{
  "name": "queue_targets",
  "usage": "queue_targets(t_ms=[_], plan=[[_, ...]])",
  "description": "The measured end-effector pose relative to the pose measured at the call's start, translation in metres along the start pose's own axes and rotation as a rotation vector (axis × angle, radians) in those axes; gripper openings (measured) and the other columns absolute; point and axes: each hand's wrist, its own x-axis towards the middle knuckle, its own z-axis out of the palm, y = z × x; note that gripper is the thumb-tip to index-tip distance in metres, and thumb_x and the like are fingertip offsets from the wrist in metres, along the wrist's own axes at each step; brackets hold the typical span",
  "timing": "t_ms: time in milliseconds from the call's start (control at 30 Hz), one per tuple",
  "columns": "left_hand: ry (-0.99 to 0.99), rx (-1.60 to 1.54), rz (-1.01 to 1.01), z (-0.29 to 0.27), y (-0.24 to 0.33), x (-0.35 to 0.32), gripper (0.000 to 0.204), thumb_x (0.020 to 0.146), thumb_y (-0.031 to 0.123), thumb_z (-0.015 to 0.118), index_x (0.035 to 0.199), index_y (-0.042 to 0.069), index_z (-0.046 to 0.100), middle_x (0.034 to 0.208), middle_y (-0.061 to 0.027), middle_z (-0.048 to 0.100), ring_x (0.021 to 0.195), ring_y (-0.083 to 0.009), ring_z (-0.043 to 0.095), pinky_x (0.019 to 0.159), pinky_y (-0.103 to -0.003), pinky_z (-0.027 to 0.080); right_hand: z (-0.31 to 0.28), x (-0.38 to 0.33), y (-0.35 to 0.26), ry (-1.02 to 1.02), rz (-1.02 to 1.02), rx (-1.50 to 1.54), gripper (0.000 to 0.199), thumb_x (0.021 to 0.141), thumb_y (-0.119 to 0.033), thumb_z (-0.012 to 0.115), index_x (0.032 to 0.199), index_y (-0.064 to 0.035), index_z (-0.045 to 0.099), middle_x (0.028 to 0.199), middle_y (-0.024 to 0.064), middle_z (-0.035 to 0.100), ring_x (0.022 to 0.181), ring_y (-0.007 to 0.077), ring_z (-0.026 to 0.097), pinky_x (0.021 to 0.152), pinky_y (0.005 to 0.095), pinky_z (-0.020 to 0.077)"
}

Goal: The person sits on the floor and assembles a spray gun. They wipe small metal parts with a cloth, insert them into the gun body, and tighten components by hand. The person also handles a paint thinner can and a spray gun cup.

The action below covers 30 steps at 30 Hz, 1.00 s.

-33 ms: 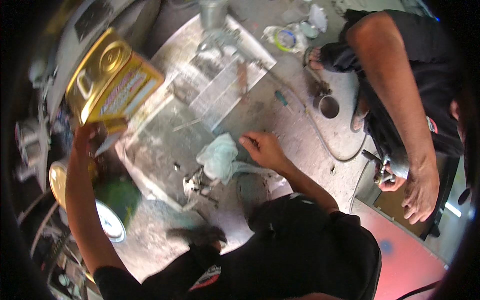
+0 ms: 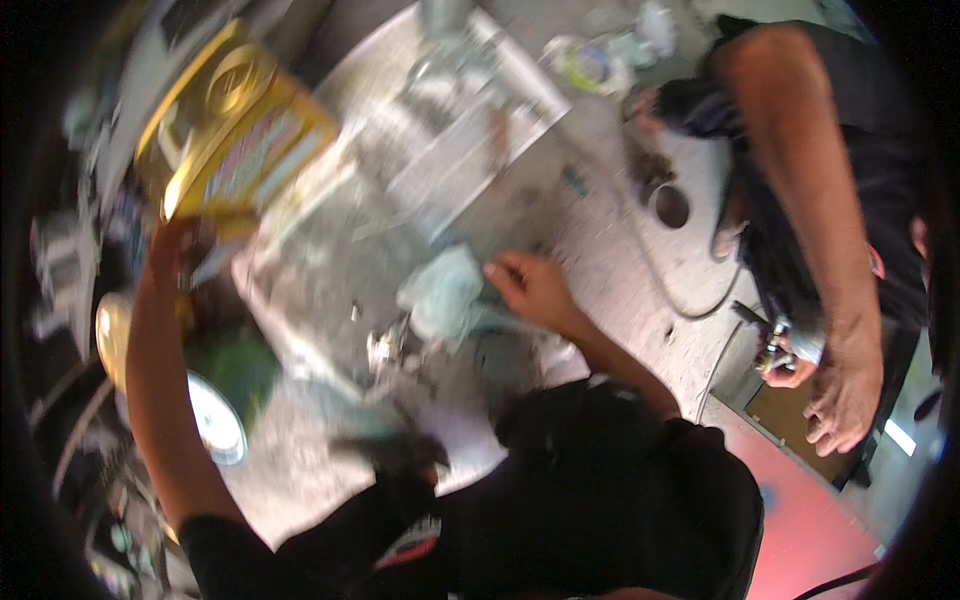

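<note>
A gold rectangular metal can (image 2: 275, 135) with a screw cap and a top handle is held up at the upper left. My left hand (image 2: 188, 240) grips its lower end; part of that hand is blurred and in shadow. Toward the middle, my right hand (image 2: 535, 290) is beside a crumpled pale cloth (image 2: 445, 295), fingers slightly curled and apart, with nothing seen in them. A metal spray gun part (image 2: 388, 350) lies just left of the cloth, too blurred to make out fully. Under both sits a low, dusty grey board (image 2: 330, 240).
Newspaper (image 2: 450, 170) with a metal cup (image 2: 445, 15) lies beyond. Another person (image 2: 800, 150) crouches at right, holding a spray gun (image 2: 775, 350) above a reddish panel (image 2: 775, 510). A hose (image 2: 650, 270), a round cup (image 2: 668, 205) and a teal-handled tool (image 2: 574, 180) are on the floor.
The view has shifted and blurred slightly. The gold can sits a little higher in the picture, still in my left hand. My right hand stays beside the cloth.
</note>
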Motion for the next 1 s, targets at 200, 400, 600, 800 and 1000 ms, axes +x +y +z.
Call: queue_targets(t_ms=[200,400,600,800,1000], plan=[[-0.018,0.279,-0.034,0.001,0.057,0.004,0.034,0.082,0.018,0.071,0.111,0.001,0.065,0.089,-0.0091,0.069,0.077,-0.0199,0.066,0.069,-0.035,0.053,0.039,-0.043,0.018,-0.163,-0.252,-0.326,0.033,0.09,-0.02,0.07,0.12,-0.0072,0.065,0.097,0.0143,0.068,0.079,0.0315,0.068,0.067,0.0414,0.0533],[-0.035,0.332,-0.08,0.0,0.071,-0.004,0.035,0.081,0.019,0.071,0.11,0.001,0.065,0.087,-0.0107,0.069,0.075,-0.0206,0.067,0.065,-0.036,0.054,0.059,-0.043,0.053,-0.287,-0.274,-0.461,0.031,0.089,-0.012,0.068,0.119,-0.0056,0.064,0.107,0.0151,0.066,0.081,0.0334,0.068,0.071,0.0427,0.054],[-0.028,0.351,-0.068,0.001,0.066,-0.005,0.035,0.08,0.02,0.071,0.108,0.0,0.066,0.085,-0.0123,0.07,0.072,-0.0213,0.068,0.062,-0.036,0.054,0.002,-0.018,0.029,-0.155,0.23,0.195,0.019,0.088,-0.009,0.065,0.105,-0.0012,0.065,0.108,0.0141,0.067,0.088,0.0239,0.065,0.08,0.0349,0.0508],[-0.038,0.423,-0.039,-0.004,0.055,0.0,0.036,0.079,0.022,0.071,0.106,0.0,0.067,0.084,-0.0139,0.07,0.07,-0.022,0.069,0.058,-0.037,0.054,-0.005,-0.019,0.055,-0.198,0.025,0.137,0.01,0.086,-0.009,0.064,0.092,-0.0021,0.061,0.08,0.0034,0.064,0.073,0.014,0.058,0.068,0.0331,0.0474],[-0.113,0.643,-0.057,-0.014,0.057,0.018,0.036,0.078,0.023,0.071,0.105,-0.001,0.067,0.082,-0.0155,0.071,0.068,-0.0227,0.07,0.055,-0.038,0.055,-0.008,-0.015,0.014,-0.118,0.152,-0.228,0.04,0.08,-0.011,0.063,0.119,-0.0079,0.062,0.087,0.0209,0.067,0.082,0.0393,0.065,0.077,0.0474,0.0513]])
